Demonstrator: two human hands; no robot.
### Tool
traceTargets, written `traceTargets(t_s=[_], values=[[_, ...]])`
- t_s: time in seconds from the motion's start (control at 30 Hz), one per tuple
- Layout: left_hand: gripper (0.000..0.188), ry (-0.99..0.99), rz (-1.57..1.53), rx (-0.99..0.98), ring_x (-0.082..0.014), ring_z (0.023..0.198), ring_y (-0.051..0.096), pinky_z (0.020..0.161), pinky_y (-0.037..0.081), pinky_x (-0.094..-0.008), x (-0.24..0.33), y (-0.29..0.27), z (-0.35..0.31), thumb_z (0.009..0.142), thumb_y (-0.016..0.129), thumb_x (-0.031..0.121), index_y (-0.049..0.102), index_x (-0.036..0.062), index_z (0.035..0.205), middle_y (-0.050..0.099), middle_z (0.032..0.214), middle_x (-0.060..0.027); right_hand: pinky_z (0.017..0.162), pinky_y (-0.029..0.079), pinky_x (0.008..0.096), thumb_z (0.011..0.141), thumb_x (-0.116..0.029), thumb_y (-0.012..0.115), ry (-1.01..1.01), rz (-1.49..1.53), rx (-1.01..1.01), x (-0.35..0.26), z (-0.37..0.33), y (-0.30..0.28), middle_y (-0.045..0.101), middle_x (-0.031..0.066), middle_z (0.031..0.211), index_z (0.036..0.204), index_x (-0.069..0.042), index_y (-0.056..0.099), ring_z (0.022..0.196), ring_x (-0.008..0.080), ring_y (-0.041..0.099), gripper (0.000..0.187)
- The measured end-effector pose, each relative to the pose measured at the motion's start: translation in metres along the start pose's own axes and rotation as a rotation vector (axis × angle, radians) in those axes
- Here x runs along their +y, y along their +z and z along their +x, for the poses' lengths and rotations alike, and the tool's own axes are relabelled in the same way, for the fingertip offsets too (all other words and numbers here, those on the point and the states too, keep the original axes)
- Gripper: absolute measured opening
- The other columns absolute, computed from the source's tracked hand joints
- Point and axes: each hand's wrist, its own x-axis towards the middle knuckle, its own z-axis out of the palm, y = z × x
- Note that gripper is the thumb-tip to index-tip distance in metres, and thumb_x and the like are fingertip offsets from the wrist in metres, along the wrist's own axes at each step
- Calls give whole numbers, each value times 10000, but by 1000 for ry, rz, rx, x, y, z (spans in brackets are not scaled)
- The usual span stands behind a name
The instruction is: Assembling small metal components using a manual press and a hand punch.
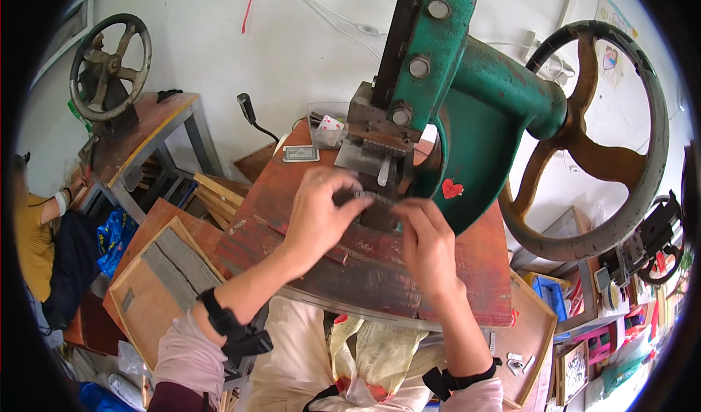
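Observation:
My left hand [318,215] pinches one end of a small, thin dark strip [376,197], its thumb and forefinger curled together. At the other end, the fingertips of my right hand [426,240] are pressed together on the same strip. The strip is blurred, and I cannot tell its material. Both hands are just in front of the metal die block [358,156] of a green hand press [431,61]. Above the die, the press's ram comes down at a slant. A pale, narrow tab [384,171] shows in the die.
The press's large handwheel [648,156] stands at the right. A wooden tray [120,295] with rows of grey strips lies at the lower left, another tray [544,324] with small pale pieces at the lower right. A clear box [321,131] sits behind my left hand. Another person [36,244] is at the far left.

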Motion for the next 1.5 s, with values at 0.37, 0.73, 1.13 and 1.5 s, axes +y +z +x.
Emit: traceTargets(t_s=[0.37, 0.73, 1.13, 1.5], values=[[306, -201, 297, -102, -345, 1048, 421, 899, 377, -394, -60, 42, 80, 678, 768, 243, 690, 3, 851, 619, 979, -153, 885, 424, 452, 836, -57, 567, 129, -262, 165, 48, 41, 69, 487, 282, 1133, 1013, 107, 557, 1028, 426, 500, 242], [262, -239, 55, -210, -308, 890, 634, 764, 487, -360, -101, -13, 46, 841, 607, 164, 567, -21, 1022, 647, 946, -175, 916, 407, 475, 851, -127, 579, 220, -165, 152, 52, 38, 70, 453, 361, 1158, 1020, 110, 556, 1078, 483, 459, 292], [330, 176, 202, -543, -304, 979, 538, 861, 410, -414, -71, -71, -32, 789, 667, 134, 622, 49, 1104, 561, 1127, -148, 927, 406, 471, 833, -99, 610, 207, -76, 130, 35, 11, 50, 438, 322, 1212, 1086, 93, 542, 1093, 454, 465, 325], [402, -23, 315, -137, -328, 909, 554, 768, 435, -436, -62, 13, 67, 698, 759, 305, 583, -9, 877, 579, 947, -162, 880, 466, 410, 832, -50, 602, 334, -124, 43, 28, -108, -1, 511, 233, 1199, 1038, 22, 610, 1063, 376, 541, 218]])
